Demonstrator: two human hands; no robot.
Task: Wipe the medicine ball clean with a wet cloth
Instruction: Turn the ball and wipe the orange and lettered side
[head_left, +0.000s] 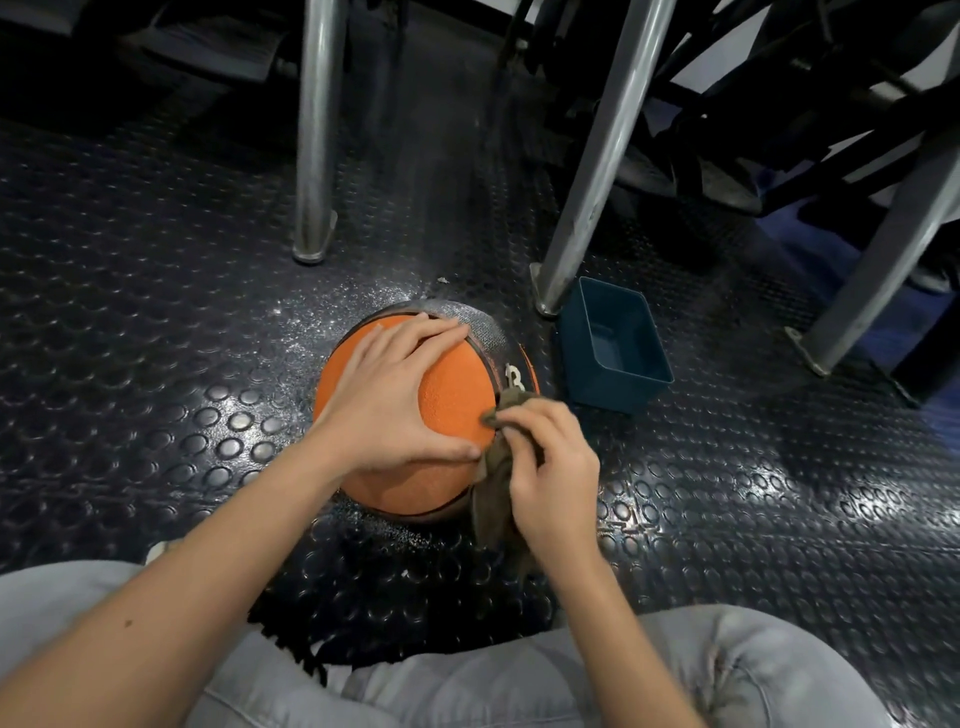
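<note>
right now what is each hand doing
Left hand: open, spread flat on the orange textured medicine ball.
Right hand: closed, pinching the olive-brown cloth against the ball's side.

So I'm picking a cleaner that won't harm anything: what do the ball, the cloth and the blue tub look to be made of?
Medicine ball: likely rubber, matte orange, finely pebbled grain, black seams.
Cloth: soft fabric, olive-brown; it bunches and drapes limply from the right hand.
Blue tub: probably moulded plastic, smooth, dull sheen, thin straight walls.
</note>
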